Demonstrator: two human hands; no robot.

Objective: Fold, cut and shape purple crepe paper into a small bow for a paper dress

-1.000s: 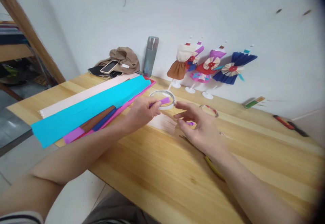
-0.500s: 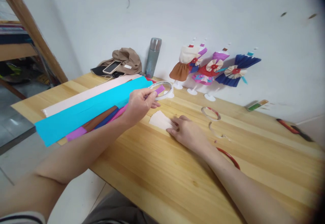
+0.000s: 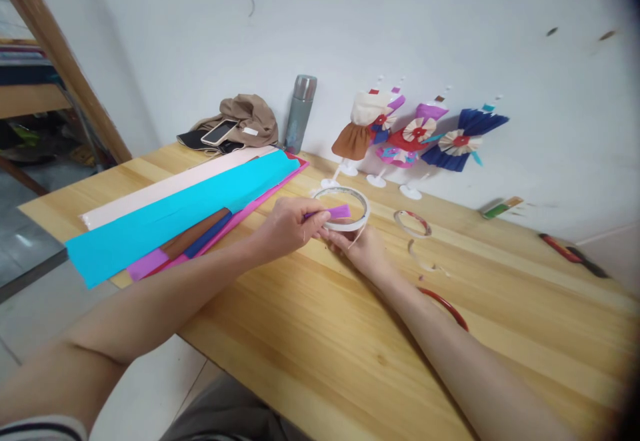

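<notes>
My left hand [image 3: 295,224] is closed, pinching a small purple paper strip [image 3: 340,212] between thumb and fingers. A roll of white tape [image 3: 364,211] is at the same fingers, and the strip lies across its ring. Close below the roll, my right hand [image 3: 361,251] is closed, its fingertips meeting the left hand's and partly covered by the tape and left thumb. A thin pale end [image 3: 356,237] hangs by the right fingers. What the right fingers hold is hidden.
Coloured paper sheets [image 3: 175,211] lie left. Paper-dressed figures [image 3: 416,138] on white stands line the wall beside a flask [image 3: 301,114]. Rightward are a second tape ring [image 3: 413,224], a red curved handle [image 3: 445,308], a green packet [image 3: 503,208] and a red-black tool [image 3: 573,254].
My left hand has moved right and toward me, bringing the strip and tape roll to the right hand. The cream fan-shaped paper that was under my right fingers no longer shows.
</notes>
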